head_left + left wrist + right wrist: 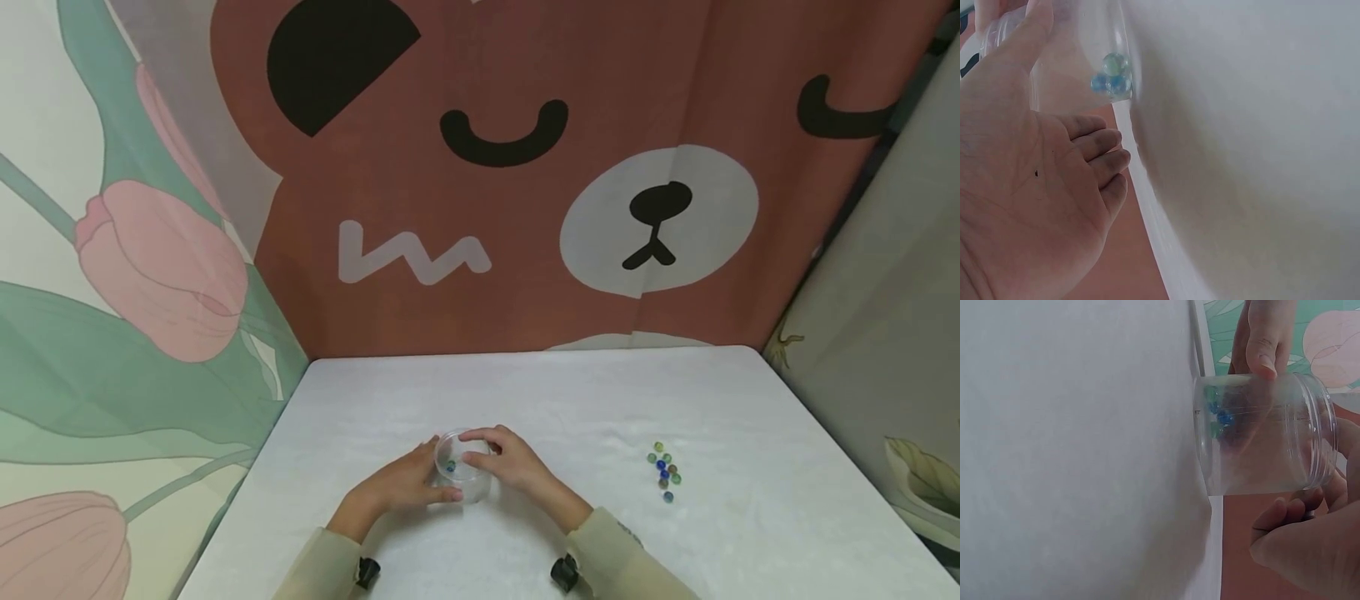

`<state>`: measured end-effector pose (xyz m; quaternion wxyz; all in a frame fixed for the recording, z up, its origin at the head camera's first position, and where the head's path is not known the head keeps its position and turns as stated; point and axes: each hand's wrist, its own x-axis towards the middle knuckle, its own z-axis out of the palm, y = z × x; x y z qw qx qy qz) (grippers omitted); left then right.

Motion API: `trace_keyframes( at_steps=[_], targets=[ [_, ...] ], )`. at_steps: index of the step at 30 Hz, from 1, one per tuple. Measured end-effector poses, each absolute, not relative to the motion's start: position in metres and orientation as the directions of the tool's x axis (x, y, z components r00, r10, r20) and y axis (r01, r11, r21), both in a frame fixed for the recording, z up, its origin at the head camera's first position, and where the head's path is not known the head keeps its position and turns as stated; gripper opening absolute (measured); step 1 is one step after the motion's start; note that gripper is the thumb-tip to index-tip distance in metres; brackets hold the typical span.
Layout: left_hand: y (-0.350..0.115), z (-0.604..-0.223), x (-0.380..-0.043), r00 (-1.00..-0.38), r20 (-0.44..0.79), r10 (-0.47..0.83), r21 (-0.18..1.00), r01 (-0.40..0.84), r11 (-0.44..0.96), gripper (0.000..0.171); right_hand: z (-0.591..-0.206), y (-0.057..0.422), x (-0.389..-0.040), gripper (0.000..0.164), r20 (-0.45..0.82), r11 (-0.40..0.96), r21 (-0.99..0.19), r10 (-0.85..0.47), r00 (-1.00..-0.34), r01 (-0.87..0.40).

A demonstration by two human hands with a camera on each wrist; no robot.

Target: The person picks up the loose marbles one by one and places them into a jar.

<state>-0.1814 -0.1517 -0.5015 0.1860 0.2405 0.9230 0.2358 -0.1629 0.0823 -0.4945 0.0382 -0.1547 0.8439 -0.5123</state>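
Observation:
A clear plastic jar (474,490) stands upright on the white table, with several green and blue marbles (1224,417) at its bottom. My left hand (405,482) holds the jar from the left, its thumb on the near side; in the left wrist view the palm (1035,187) faces the camera, several fingers lying below the jar's bottom edge. My right hand (517,462) is at the jar's mouth, thumb and index finger spread apart over the rim. No marble shows between them. In the right wrist view its other fingers (1279,515) bend beside the jar.
Several loose marbles (663,471), blue, green, yellowish and brownish, lie in a cluster on the table (570,400) to the right of the hands. Behind the table hangs a brown bear-print cloth (525,317); a tulip-print cloth (165,275) borders the left.

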Motion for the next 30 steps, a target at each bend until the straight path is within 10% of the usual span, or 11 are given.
trace_keyframes(
  at_steps=[30],
  targets=[
    [-0.153, -0.502, -0.181, -0.827, -0.248, 0.504, 0.5, 0.336, 0.798, 0.115, -0.457, 0.219, -0.141, 0.036, -0.025, 0.494, -0.866, -0.203, -0.979, -0.08]
  ],
)
